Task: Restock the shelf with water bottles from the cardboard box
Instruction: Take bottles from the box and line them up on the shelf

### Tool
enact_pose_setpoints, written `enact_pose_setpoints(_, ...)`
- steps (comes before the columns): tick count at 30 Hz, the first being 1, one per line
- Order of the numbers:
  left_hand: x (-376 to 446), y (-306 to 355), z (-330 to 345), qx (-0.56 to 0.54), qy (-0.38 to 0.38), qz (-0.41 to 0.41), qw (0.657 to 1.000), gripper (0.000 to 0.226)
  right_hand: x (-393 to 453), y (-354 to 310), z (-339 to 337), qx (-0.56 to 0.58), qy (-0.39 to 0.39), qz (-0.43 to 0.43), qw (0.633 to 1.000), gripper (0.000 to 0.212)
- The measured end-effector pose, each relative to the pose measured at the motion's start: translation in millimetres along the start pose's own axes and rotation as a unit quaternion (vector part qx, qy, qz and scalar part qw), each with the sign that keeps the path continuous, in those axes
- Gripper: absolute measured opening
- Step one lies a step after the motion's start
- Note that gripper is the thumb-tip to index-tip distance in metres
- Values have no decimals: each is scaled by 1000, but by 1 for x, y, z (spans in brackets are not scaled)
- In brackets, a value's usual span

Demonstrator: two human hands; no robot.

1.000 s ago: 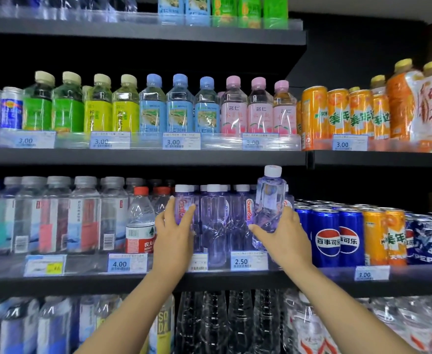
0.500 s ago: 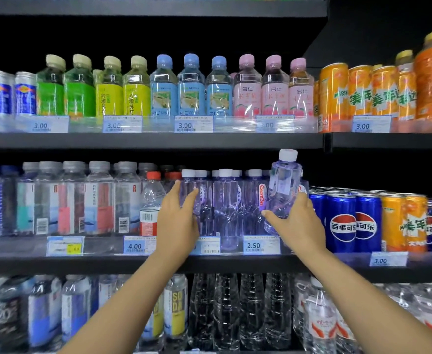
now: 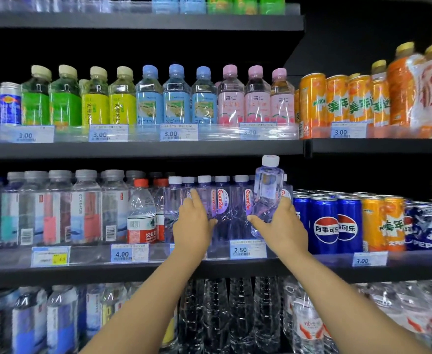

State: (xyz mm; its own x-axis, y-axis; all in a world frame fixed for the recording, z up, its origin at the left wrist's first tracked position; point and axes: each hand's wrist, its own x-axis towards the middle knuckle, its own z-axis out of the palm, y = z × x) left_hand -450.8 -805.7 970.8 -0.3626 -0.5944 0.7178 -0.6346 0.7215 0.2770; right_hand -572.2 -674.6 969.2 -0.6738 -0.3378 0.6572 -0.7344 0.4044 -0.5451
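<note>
Clear lilac-tinted plastic water bottle (image 3: 268, 192), white-capped, grasped tilted in right hand (image 3: 282, 227); left hand (image 3: 195, 223), released, steadies the row at nine o'clock. Next: lower it upright.

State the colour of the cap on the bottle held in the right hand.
White, on the purple-tinted water bottle held by the right hand; the head view shows it.

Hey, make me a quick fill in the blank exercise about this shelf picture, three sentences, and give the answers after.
1. The right hand holds a purple bottle with a ___ cap.
2. The price tag below that bottle reads ___.
3. The Pepsi cans stand to the ___ of the purple bottles.

Answers: white; 2.50; right
</note>
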Motion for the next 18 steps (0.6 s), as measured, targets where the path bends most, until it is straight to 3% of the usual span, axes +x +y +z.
enact_pose_setpoints(10, -8, -13, -11, 60, 24, 52, 997, 71, -3, 0, -2, 0, 5, -4, 1000, 75)
enact_pose_setpoints(18, -7, -20, -7, 98, 62, 84, 990, 79, -3, 1, -6, 45, -42, -10, 998, 74)
